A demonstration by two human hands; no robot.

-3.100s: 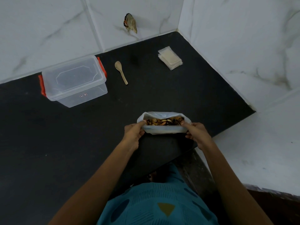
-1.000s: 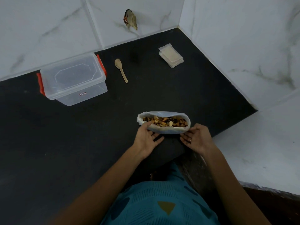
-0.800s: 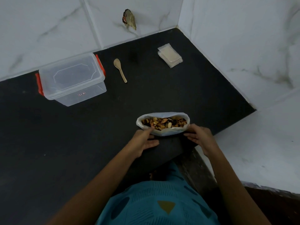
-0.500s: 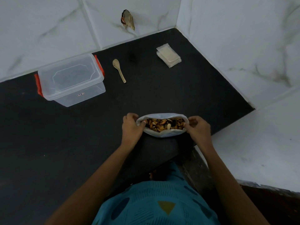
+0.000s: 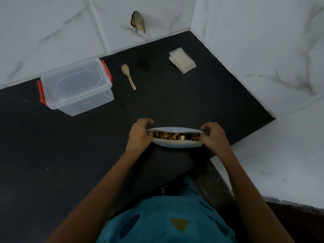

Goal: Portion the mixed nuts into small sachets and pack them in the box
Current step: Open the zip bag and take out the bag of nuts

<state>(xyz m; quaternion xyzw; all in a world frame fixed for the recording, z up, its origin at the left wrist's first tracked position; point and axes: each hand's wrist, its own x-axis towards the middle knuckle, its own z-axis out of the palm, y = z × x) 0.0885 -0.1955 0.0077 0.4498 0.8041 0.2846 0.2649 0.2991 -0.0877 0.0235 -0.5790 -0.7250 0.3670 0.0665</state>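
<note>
Pinching nut bag (image 5: 175, 144), fingers (image 5: 145, 121) of left hand (image 5: 138, 136) and right hand (image 5: 215, 138); black counter (image 5: 70, 146), white-tiled corner (image 5: 192, 14).

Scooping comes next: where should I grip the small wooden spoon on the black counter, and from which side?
Probably the slim handle's near end, pinched from above on the person's side: the small wooden spoon lies flat, bowl toward the tiled wall, handle pointing back at the person.

One left hand (image 5: 139, 135), one right hand (image 5: 215, 137), one nut bag (image 5: 175, 144), one lidded box (image 5: 77, 85), one spoon (image 5: 128, 77), one sachet stack (image 5: 182, 60).
</note>
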